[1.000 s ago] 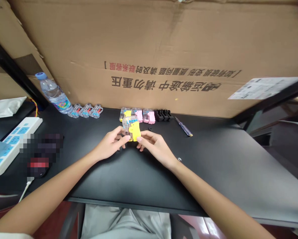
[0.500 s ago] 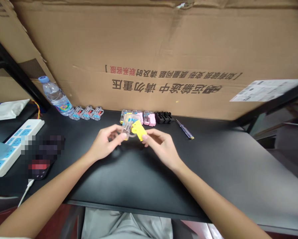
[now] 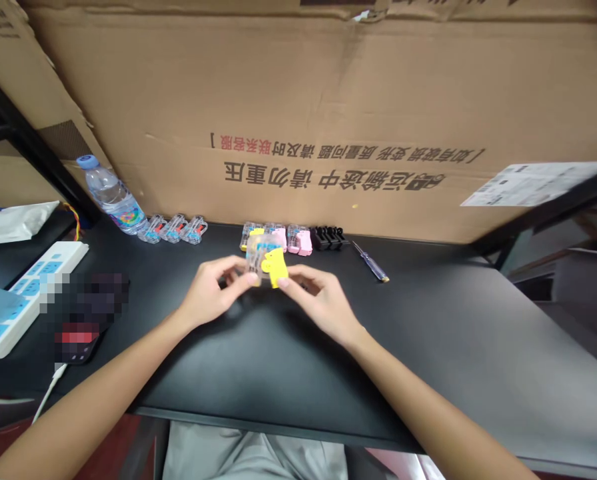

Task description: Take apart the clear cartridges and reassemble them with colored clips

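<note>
The left hand (image 3: 212,290) and the right hand (image 3: 321,303) meet above the middle of the black desk (image 3: 428,333), both narrowed to a fingertip pinch. The left hand holds the clear plastic block (image 3: 254,258) between thumb and fingers, while the right hand pinches the yellow piece (image 3: 274,268) against the block's right side. The fingers and the block's busy interior hide exactly how the 2 join.

The pair appears to be held just off the desk, directly in front of a row of parts along the back edge. From left to right, the row has 3 clear connectors (image 3: 172,229) with blue and red inserts, clear blocks with pink pieces (image 3: 291,237), and black clips (image 3: 327,237). A small screwdriver (image 3: 371,261) lies to the right of the row.

The step in hand looks like close 2-handed work on this single piece, with neither hand free. In my judgement, the next move calls for a steady pinch from both hands, keeping the yellow piece square against the block. A water bottle (image 3: 111,197) and a power strip (image 3: 33,293) sit off to the left.
</note>
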A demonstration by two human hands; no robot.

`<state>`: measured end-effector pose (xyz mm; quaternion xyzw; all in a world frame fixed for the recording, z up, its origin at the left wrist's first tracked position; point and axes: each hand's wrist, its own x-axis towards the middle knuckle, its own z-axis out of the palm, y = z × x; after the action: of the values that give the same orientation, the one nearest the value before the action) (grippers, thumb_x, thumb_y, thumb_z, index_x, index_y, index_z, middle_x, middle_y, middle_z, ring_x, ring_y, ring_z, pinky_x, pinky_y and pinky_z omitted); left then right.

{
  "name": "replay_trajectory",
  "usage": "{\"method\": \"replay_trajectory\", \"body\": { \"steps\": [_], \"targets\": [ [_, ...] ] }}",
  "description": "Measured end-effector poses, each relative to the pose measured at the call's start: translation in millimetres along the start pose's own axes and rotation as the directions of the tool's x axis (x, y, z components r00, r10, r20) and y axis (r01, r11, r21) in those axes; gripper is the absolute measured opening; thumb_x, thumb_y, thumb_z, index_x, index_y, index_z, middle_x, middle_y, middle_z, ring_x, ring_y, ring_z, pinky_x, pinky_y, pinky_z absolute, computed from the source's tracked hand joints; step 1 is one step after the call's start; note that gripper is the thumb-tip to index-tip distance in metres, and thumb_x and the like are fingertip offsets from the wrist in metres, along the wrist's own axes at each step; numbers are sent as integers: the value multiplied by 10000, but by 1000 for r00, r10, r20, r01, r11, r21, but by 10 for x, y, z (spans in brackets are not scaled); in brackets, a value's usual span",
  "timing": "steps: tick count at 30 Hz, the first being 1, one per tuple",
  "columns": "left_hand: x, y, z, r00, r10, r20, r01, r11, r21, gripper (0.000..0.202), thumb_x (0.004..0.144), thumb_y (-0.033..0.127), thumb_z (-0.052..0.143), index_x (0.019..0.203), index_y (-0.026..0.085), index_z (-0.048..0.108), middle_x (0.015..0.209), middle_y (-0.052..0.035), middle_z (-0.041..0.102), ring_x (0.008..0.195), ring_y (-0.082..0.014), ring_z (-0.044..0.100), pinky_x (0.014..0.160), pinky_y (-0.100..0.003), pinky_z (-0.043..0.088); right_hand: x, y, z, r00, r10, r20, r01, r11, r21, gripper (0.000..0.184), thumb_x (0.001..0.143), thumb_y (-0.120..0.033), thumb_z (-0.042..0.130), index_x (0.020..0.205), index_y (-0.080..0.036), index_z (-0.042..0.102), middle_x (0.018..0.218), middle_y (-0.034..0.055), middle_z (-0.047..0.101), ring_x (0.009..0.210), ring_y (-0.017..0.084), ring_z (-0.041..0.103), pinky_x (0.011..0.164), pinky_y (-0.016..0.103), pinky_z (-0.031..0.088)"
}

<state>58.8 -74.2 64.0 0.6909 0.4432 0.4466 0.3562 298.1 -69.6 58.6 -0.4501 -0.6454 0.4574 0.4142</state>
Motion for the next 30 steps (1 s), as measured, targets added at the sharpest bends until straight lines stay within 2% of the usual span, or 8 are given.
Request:
{"method": "replay_trajectory", "body": {
  "steps": [3, 7, 10, 16, 20, 23, 27, 30],
  "targets": [
    [-9, 4, -2, 996, 7, -90, -7, 1000, 1, 324, 1006, 483, 645, 1008, 179, 758, 823, -35, 767, 675, -150, 658, 667, -261, 549, -1, 9, -13, 993, -21, -115, 19, 1000, -13, 377, 925, -583, 744, 1031, -226, 801, 1039, 80, 818, 948, 296, 743, 898, 426, 583],
    [-38, -38, 74, 982, -89, 165, 82, 996, 47, 326, 985, 465, 663, 977, 152, 757, 672, -10, 697, 548, -139, 613, 581, -258, 490, -16, 43, 34, 999, -19, 32, 21, 997, -75, 359, 914, -571, 760, 998, -229, 828, 1010, 81, 828, 949, 304, 744, 880, 429, 580],
    [-24, -73, 84, 972, -131, 197, 127, 991, 33, 352, 980, 478, 653, 957, 142, 755, 706, -27, 707, 554, -142, 611, 570, -262, 477, -21, 76, 68, 999, 4, 46, 0, 995, -97, 362, 920, -569, 750, 1019, -231, 834, 1037, 83, 835, 958, 301, 751, 871, 422, 579],
    [110, -244, -266, 980, -199, -25, 200, 966, 166, 343, 963, 470, 640, 1032, 162, 774, 847, -56, 792, 595, -156, 624, 589, -267, 464, -17, 124, 42, 998, 54, 43, -48, 990, -129, 471, 978, -553, 660, 1261, -182, 724, 896, 70, 820, 875, 262, 762, 844, 392, 573],
    [168, -355, -506, 953, -283, -104, 300, 847, 439, 327, 995, 426, 572, 1085, 186, 774, 855, -42, 809, 664, -190, 677, 645, -281, 453, -15, 131, 23, 999, 36, 39, -28, 984, -177, 437, 987, -527, 633, 1255, -190, 711, 863, 57, 802, 824, 243, 737, 797, 374, 563],
    [180, -383, -568, 928, -334, -165, 365, 726, 583, 441, 1021, 432, 552, 1353, 190, 713, 942, -56, 823, 828, -237, 744, 702, -298, 476, -20, 131, 29, 999, 11, 48, -1, 977, -213, 382, 990, -504, 616, 1198, -206, 737, 857, 51, 795, 798, 233, 722, 760, 361, 559],
    [160, -363, -552, 954, -207, -215, 299, 673, 676, 505, 1050, 436, 553, 1494, 205, 621, 1002, -56, 799, 946, -258, 745, 810, -333, 520, -41, 155, 58, 999, -23, 39, 33, 956, -290, 318, 989, -469, 603, 1090, -221, 775, 831, 42, 785, 751, 223, 700, 716, 352, 545],
    [108, -300, -459, 993, 43, -112, 56, 657, 752, 404, 1073, 386, 528, 1414, 213, 657, 1124, -79, 752, 1076, -256, 704, 934, -356, 530, -53, 188, 81, 997, -55, 51, 68, 942, -328, 291, 1004, -436, 585, 1054, -229, 783, 806, 35, 776, 710, 215, 687, 687, 347, 534]
  ]
}}
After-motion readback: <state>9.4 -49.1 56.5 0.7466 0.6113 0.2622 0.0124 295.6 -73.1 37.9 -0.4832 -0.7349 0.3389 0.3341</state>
